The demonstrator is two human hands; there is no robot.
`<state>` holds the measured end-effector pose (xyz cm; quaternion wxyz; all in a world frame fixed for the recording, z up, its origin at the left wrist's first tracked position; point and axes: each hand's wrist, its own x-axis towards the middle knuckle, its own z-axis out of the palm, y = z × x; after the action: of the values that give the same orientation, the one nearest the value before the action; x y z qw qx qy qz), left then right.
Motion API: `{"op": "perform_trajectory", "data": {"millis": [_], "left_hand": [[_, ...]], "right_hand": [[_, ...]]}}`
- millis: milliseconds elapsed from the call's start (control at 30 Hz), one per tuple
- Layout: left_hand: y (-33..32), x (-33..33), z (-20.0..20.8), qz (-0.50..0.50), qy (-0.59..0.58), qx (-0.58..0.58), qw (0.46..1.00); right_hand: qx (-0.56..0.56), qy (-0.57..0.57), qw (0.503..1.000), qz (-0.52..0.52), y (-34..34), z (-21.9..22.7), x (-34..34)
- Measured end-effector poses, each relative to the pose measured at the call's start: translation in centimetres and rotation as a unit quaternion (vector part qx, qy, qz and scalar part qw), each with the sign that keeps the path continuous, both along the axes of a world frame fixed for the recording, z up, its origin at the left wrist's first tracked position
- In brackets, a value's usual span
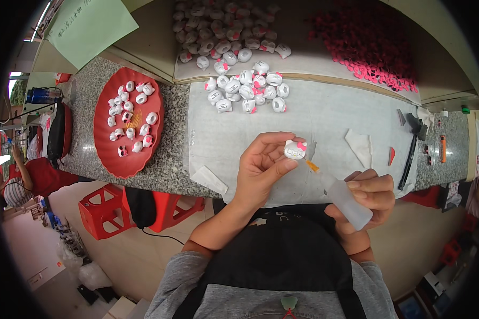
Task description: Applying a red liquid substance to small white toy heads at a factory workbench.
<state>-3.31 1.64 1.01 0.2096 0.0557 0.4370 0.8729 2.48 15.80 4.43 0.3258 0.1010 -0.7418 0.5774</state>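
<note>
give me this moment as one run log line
left hand: holds white-pink piece; right hand: holds squeeze bottle, orange nozzle toward piece; red tray: white pieces

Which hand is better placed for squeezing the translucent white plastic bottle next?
Likely the right hand: it holds the bottle, its orange tip aimed at the white cat-shaped piece in the left hand.

From my remote seat I count two hands – one left hand (pixel 261 167), one right hand (pixel 375 196) – one bottle (pixel 350 206), one held cat-head piece (pixel 292 148), one red tray (pixel 120 166), one green sheet (pixel 90 37) (the heaped pieces (pixel 218 32) defeat my tally).
</note>
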Motion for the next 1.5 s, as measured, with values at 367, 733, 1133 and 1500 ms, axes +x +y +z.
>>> {"op": "perform_trajectory", "data": {"millis": [367,733,1133,1500], "left_hand": [[-0.1,0.1,0.0,0.001,0.012,-0.011,1.000],[0.0,0.1,-0.4,0.036,0.159,-0.100,0.982],[0.1,0.0,-0.6,0.038,0.185,-0.142,0.972],[-2.5,-1.3,-0.1,0.119,0.074,-0.067,0.988]], "right_hand": [[0.007,-0.007,1.000,0.004,-0.3,0.0,-0.1],[0.023,-0.011,0.999,0.023,-0.3,0.0,-0.3],[0.011,-0.023,1.000,-0.003,0.1,-0.1,-0.6],[-0.010,-0.262,0.965,0.029,6.5,-0.5,-11.1]]}}
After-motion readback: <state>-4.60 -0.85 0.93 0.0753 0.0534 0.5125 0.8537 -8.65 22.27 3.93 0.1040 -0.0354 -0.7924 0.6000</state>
